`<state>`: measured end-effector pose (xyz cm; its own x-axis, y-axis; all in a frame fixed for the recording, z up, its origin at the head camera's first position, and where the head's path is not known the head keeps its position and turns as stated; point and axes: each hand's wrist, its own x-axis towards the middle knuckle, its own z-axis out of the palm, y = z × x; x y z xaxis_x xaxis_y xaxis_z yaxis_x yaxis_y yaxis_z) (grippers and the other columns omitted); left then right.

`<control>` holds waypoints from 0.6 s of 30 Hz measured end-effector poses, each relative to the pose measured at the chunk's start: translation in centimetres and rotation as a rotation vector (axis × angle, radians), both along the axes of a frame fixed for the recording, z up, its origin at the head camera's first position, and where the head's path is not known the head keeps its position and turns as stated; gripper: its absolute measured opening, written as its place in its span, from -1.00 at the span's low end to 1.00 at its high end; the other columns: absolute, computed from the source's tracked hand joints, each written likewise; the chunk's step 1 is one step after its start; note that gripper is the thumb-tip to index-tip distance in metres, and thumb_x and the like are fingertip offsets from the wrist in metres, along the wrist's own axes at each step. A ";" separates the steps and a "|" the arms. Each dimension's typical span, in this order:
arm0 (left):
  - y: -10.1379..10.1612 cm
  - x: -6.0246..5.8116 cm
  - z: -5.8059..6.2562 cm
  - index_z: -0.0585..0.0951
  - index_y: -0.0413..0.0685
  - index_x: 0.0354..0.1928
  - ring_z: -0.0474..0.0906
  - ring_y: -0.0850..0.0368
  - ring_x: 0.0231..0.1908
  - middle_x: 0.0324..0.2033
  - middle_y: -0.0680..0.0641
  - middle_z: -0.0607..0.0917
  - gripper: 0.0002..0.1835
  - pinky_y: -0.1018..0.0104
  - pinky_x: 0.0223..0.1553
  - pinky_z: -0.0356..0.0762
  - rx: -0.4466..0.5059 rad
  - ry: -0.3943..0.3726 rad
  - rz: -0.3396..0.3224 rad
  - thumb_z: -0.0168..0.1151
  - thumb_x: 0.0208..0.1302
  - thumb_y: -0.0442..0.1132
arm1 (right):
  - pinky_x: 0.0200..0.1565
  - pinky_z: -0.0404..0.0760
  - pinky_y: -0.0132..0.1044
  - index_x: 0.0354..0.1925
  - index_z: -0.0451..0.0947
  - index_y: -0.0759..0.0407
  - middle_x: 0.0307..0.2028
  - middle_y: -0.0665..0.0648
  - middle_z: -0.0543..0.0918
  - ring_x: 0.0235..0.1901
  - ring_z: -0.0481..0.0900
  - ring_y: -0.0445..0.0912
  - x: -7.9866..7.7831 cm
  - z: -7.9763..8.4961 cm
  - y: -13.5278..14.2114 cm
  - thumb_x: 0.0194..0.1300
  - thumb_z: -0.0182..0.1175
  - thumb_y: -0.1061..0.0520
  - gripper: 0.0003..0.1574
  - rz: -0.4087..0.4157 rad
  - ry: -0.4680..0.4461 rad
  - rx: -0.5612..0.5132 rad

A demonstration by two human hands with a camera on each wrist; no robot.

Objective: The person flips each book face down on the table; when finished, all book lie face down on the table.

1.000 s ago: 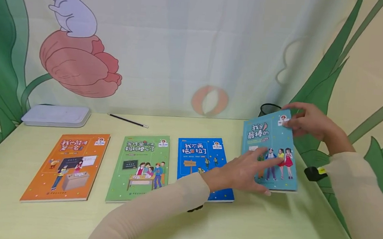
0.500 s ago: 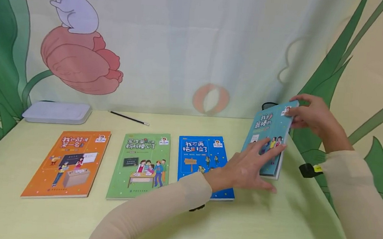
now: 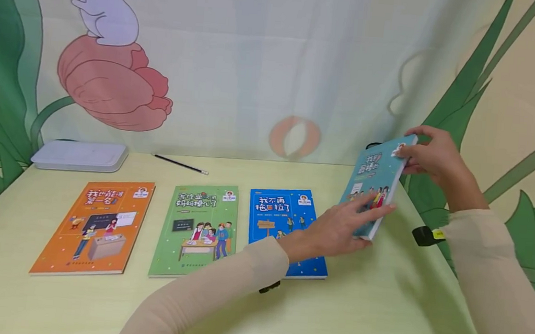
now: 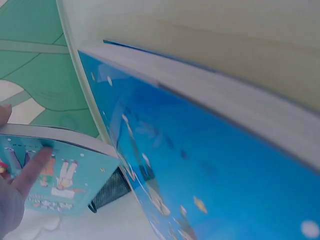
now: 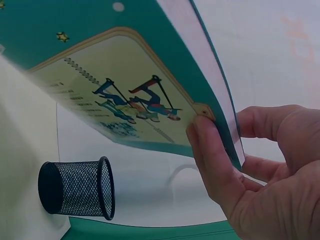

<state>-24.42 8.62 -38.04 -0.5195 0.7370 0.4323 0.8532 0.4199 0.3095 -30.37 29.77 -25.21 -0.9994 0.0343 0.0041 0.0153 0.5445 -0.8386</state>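
A teal paperback book (image 3: 366,169) is held tilted at the table's right rear. My right hand (image 3: 438,157) pinches its upper right corner; in the right wrist view, fingers lie on the illustrated back cover (image 5: 150,95) and the thumb on the other side. At the lower end, my left hand (image 3: 335,227) grips the book, fingers across the front cover and thumb at the bottom edge. One finger of it lies over the printed figures in the left wrist view. Below the left wrist lies a blue book (image 3: 263,224), partly covered by that arm.
To the left lie a green book (image 3: 203,204) and an orange book (image 3: 97,227). Along the back are a pale pencil case (image 3: 79,156) and a black pencil (image 3: 180,164). A black mesh pen holder (image 5: 80,187) stands behind the teal book, before the printed curtain (image 3: 232,80).
The teal book has swung away from facing me, and its lower end has risen and moved back. My left hand has closed on that lower end; the right hand keeps the upper corner.
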 end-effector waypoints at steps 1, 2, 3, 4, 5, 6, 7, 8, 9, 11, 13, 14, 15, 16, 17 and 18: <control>-0.2 -0.1 0.0 0.18 0.24 0.54 0.41 -0.06 0.36 0.55 -0.10 0.14 -0.14 0.36 0.15 0.57 0.008 -0.008 -0.017 0.39 0.28 -0.12 | -0.31 0.76 -0.24 0.42 0.12 0.30 -0.22 0.18 0.53 -0.50 0.72 -0.20 0.1 0.0 0.0 0.41 0.20 0.17 -0.25 -0.006 0.004 0.000; -0.4 -0.2 0.0 0.20 0.21 0.53 0.47 -0.07 0.32 0.54 -0.11 0.16 -0.17 0.40 0.12 0.59 0.022 -0.019 -0.035 0.37 0.29 -0.17 | -0.31 0.76 -0.25 0.42 0.12 0.29 -0.20 0.21 0.49 -0.50 0.72 -0.21 0.1 0.0 -0.1 0.41 0.20 0.17 -0.25 -0.011 0.009 0.003; -0.6 -0.3 0.1 0.21 0.19 0.53 0.52 -0.05 0.28 0.55 -0.09 0.17 -0.19 0.45 0.09 0.59 0.030 -0.032 -0.048 0.35 0.31 -0.20 | -0.32 0.76 -0.27 0.42 0.11 0.30 -0.19 0.23 0.47 -0.50 0.72 -0.21 0.1 0.0 0.0 0.41 0.20 0.17 -0.24 -0.014 0.013 0.006; -0.7 -0.4 0.1 0.21 0.16 0.53 0.57 -0.04 0.24 0.55 -0.08 0.17 -0.21 0.50 0.04 0.59 0.046 -0.050 -0.063 0.33 0.32 -0.24 | -0.32 0.75 -0.27 0.42 0.11 0.30 -0.20 0.23 0.46 -0.50 0.72 -0.21 0.2 0.1 0.0 0.41 0.20 0.17 -0.23 -0.017 0.018 0.008; -0.9 -0.5 0.1 0.22 0.14 0.53 0.60 -0.04 0.20 0.54 -0.07 0.19 -0.21 0.52 0.01 0.60 0.064 -0.065 -0.077 0.32 0.32 -0.27 | -0.33 0.75 -0.28 0.42 0.11 0.31 -0.21 0.22 0.47 -0.51 0.72 -0.22 0.3 0.1 0.1 0.41 0.21 0.17 -0.23 -0.019 0.024 0.010; -1.0 -0.5 0.1 0.23 0.11 0.53 0.62 -0.04 0.18 0.54 -0.07 0.21 -0.22 0.53 0.01 0.60 0.081 -0.075 -0.087 0.31 0.32 -0.29 | -0.33 0.75 -0.27 0.42 0.11 0.31 -0.22 0.21 0.47 -0.51 0.72 -0.22 0.3 0.1 0.1 0.41 0.21 0.18 -0.23 -0.021 0.031 0.015; -1.1 -0.6 0.1 0.23 0.10 0.52 0.61 -0.03 0.20 0.53 -0.05 0.23 -0.23 0.54 0.02 0.59 0.097 -0.091 -0.095 0.30 0.33 -0.32 | -0.34 0.75 -0.28 0.42 0.13 0.30 -0.25 0.20 0.48 -0.52 0.71 -0.22 0.3 0.1 0.1 0.40 0.21 0.18 -0.24 -0.025 0.043 0.022; -1.2 -0.7 0.1 0.24 0.08 0.52 0.61 -0.02 0.20 0.52 -0.04 0.25 -0.24 0.55 0.01 0.59 0.113 -0.102 -0.103 0.29 0.33 -0.35 | -0.35 0.75 -0.28 0.42 0.14 0.31 -0.27 0.19 0.48 -0.53 0.70 -0.23 0.3 0.1 0.1 0.39 0.22 0.18 -0.23 -0.025 0.056 0.037; -1.3 -0.8 0.0 0.24 0.08 0.52 0.60 -0.02 0.21 0.52 -0.04 0.27 -0.25 0.57 0.01 0.58 0.127 -0.113 -0.108 0.28 0.33 -0.37 | -0.37 0.75 -0.29 0.42 0.15 0.31 -0.28 0.17 0.49 -0.53 0.70 -0.23 0.3 0.0 0.1 0.38 0.23 0.18 -0.23 -0.028 0.070 0.052; -1.4 -0.9 0.0 0.26 0.09 0.51 0.59 0.00 0.20 0.48 -0.03 0.33 -0.27 0.58 -0.02 0.59 0.153 -0.136 -0.113 0.24 0.35 -0.40 | -0.38 0.74 -0.31 0.42 0.18 0.30 -0.31 0.17 0.50 -0.54 0.67 -0.24 0.2 -0.1 0.0 0.37 0.24 0.19 -0.23 -0.037 0.097 0.087; -1.5 -1.0 0.0 0.27 0.11 0.51 0.58 0.02 0.21 0.45 -0.04 0.39 -0.29 0.58 0.00 0.57 0.165 -0.154 -0.105 0.21 0.37 -0.41 | -0.41 0.73 -0.34 0.42 0.21 0.31 -0.31 0.20 0.50 -0.54 0.65 -0.24 0.2 -0.1 -0.2 0.35 0.25 0.20 -0.24 -0.045 0.120 0.123; -1.5 -1.1 0.0 0.27 0.12 0.51 0.58 0.02 0.21 0.44 -0.05 0.41 -0.29 0.56 0.02 0.58 0.173 -0.157 -0.101 0.20 0.37 -0.41 | -0.41 0.73 -0.34 0.42 0.21 0.31 -0.28 0.23 0.50 -0.54 0.64 -0.24 0.2 -0.2 -0.2 0.35 0.25 0.20 -0.24 -0.047 0.123 0.137; -1.6 -1.1 0.0 0.27 0.12 0.51 0.58 0.01 0.22 0.43 -0.06 0.43 -0.29 0.53 0.04 0.58 0.182 -0.158 -0.095 0.20 0.37 -0.42 | -0.42 0.72 -0.35 0.42 0.21 0.32 -0.26 0.26 0.49 -0.53 0.64 -0.24 0.2 -0.1 -0.2 0.35 0.24 0.20 -0.23 -0.048 0.126 0.144; -1.6 -1.1 0.0 0.27 0.12 0.51 0.58 0.01 0.22 0.42 -0.07 0.44 -0.29 0.51 0.07 0.58 0.187 -0.158 -0.089 0.19 0.38 -0.42 | -0.42 0.72 -0.35 0.43 0.20 0.33 -0.23 0.30 0.48 -0.52 0.63 -0.23 0.3 -0.1 -0.2 0.35 0.24 0.20 -0.23 -0.048 0.126 0.148; -1.7 -1.1 0.0 0.27 0.11 0.51 0.57 0.00 0.23 0.41 -0.08 0.45 -0.29 0.46 0.10 0.57 0.200 -0.153 -0.087 0.20 0.37 -0.44 | -0.42 0.72 -0.35 0.43 0.19 0.34 -0.19 0.33 0.47 -0.52 0.63 -0.24 0.3 -0.1 -0.3 0.36 0.23 0.20 -0.22 -0.047 0.126 0.150; -1.7 -1.1 0.0 0.28 0.10 0.51 0.56 -0.02 0.25 0.40 -0.09 0.45 -0.29 0.42 0.14 0.56 0.212 -0.148 -0.084 0.20 0.36 -0.45 | -0.43 0.72 -0.36 0.44 0.19 0.35 -0.17 0.35 0.47 -0.52 0.63 -0.24 0.3 -0.1 -0.3 0.35 0.23 0.20 -0.21 -0.048 0.128 0.152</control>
